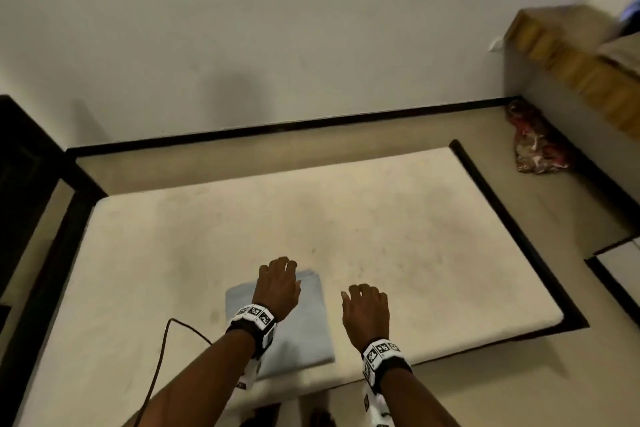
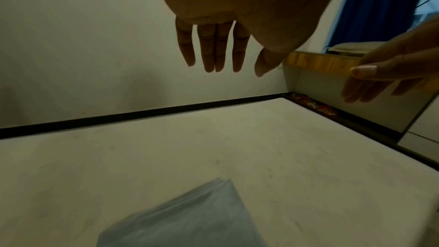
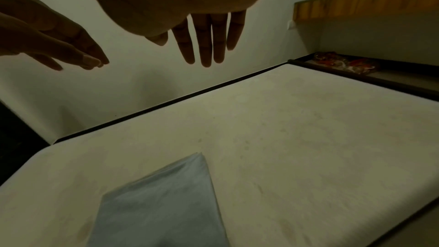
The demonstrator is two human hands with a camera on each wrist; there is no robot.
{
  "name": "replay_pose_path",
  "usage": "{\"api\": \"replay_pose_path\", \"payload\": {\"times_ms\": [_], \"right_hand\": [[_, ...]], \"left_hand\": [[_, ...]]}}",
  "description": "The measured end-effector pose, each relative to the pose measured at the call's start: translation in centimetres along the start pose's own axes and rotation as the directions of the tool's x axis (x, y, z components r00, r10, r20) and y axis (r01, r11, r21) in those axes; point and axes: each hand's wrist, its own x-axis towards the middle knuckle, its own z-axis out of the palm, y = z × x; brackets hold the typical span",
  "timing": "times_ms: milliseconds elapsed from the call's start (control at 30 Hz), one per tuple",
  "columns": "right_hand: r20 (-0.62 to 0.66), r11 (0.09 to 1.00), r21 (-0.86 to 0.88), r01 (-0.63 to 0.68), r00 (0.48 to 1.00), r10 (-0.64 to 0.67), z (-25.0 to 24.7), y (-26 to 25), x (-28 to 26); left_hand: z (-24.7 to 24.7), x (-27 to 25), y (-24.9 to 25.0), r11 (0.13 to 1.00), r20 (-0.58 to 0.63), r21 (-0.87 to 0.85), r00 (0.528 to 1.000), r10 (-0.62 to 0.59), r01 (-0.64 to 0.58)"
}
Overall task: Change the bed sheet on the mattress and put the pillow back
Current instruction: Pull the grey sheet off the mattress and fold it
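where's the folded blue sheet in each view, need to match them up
Head: folded blue sheet lies low and centre on the bare mattress, partly under the left hand.
Left wrist: bottom centre, below the fingers.
Right wrist: bottom, left of centre.
Shared landmark: red patterned cloth beyond the mattress's far right corner.

- Bare cream mattress (image 1: 311, 218): lies flat, filling the frame's centre, faintly stained.
- Folded pale blue bed sheet (image 1: 304, 333): rests flat on the mattress, lower centre, near its front edge.
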Motion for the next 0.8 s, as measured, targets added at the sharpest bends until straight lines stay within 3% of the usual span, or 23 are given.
{"api": "replay_pose_path", "payload": {"times_ms": [233, 400, 567, 667, 800], "right_hand": [[-0.121, 0.977, -0.022, -0.21, 0.971, 0.206, -6.1, 1.5, -0.5], [-0.168, 0.925, -0.064, -0.376, 0.917, 0.361, -9.0, 3.3, -2.3], [-0.21, 0.842, -0.047, -0.538, 0.829, 0.518, -11.2, 5.7, -6.1], [-0.235, 0.767, -0.025, -0.642, 0.749, 0.619, -12.2, 7.6, -9.3], [-0.239, 0.673, -0.005, -0.739, 0.655, 0.717, -12.6, 10.6, -13.8]], "left_hand": [[-4.9, 3.8, 3.4, 0.966, 0.029, 0.057, 0.968, 0.249, -0.25], [-7.8, 6.8, 6.6, 0.881, 0.057, 0.153, 0.894, 0.444, -0.447], [-10.6, 8.2, 12.0, 0.78, 0.114, 0.217, 0.809, 0.577, -0.587], [-11.7, 7.6, 16.3, 0.698, 0.109, 0.167, 0.717, 0.689, -0.696], [-11.4, 6.5, 22.0, 0.625, 0.124, 0.137, 0.639, 0.759, -0.768]]}}
